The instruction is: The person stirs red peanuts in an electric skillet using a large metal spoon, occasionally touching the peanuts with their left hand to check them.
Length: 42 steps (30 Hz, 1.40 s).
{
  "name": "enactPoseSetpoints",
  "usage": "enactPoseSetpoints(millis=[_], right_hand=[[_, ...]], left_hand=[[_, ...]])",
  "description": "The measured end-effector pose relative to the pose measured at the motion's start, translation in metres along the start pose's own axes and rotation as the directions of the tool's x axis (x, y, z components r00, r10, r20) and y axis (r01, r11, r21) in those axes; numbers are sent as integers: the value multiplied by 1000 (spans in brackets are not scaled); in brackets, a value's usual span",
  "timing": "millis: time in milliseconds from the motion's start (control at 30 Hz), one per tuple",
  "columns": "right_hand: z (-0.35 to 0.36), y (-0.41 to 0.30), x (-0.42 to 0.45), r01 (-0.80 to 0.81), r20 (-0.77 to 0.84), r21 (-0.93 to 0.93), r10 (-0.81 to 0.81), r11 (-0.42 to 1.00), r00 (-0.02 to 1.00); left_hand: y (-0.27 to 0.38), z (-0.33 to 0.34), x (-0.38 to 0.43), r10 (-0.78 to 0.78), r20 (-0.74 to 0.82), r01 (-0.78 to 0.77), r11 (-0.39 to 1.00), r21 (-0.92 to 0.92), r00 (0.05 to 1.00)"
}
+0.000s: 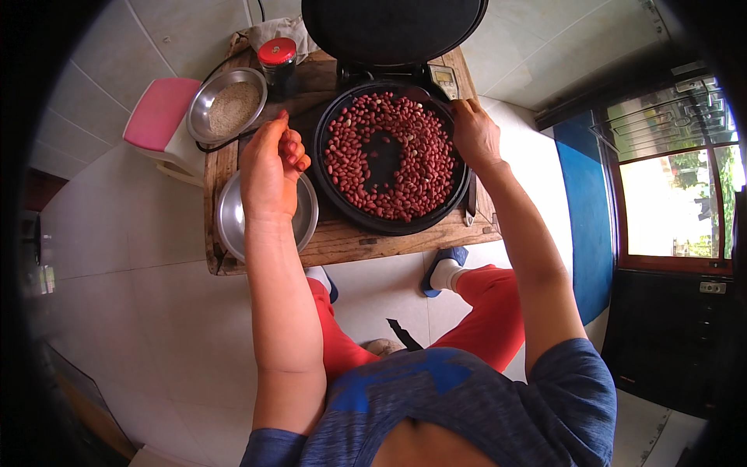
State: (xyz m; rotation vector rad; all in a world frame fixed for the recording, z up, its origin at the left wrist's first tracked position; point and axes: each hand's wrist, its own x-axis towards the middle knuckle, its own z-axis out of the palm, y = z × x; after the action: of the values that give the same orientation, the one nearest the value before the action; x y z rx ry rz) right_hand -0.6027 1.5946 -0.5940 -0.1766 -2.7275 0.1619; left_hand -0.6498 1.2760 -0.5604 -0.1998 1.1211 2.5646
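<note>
Red-skinned peanuts lie in the round black pan of an electric griddle, with a bare patch left of the middle. The griddle's black lid stands raised behind. At the pan's upper right rim, my right hand is closed around what looks like the handle of a dark, flat utensil, its blade over the peanuts. My left hand is raised above a steel bowl left of the pan. Its fingers are curled, with reddish tips; whether a peanut is between them is unclear.
The griddle stands on a wooden table. Back left are a red-lidded jar and a steel bowl of pale grains, beside a pink-lidded bin. A digital device sits behind the pan; a knife-like tool lies right.
</note>
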Motion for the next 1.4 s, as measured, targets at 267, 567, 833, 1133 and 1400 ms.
enactPoseSetpoints(millis=[267, 567, 833, 1133, 1400], right_hand=[[-23, 3, -63, -210, 178, 75, 194, 975, 965], [-53, -63, -98, -132, 226, 410, 40, 902, 973], [-59, -68, -127, 38, 201, 323, -107, 946, 974], [-20, -25, -28, -25, 44, 76, 22, 997, 999], [-3, -40, -36, -60, 149, 171, 34, 983, 988]], left_hand=[[-1, 1, -2, 12, -1, -12, 1000, 9, 1000], [-3, -1, -2, -4, 18, 4, 1000, -10, 1000], [-2, 0, -3, 2, 7, -2, 1000, -10, 1000], [4, 1, -5, 17, -15, -16, 1000, 8, 1000], [4, -2, -4, 15, -1, -15, 1000, -1, 1000]])
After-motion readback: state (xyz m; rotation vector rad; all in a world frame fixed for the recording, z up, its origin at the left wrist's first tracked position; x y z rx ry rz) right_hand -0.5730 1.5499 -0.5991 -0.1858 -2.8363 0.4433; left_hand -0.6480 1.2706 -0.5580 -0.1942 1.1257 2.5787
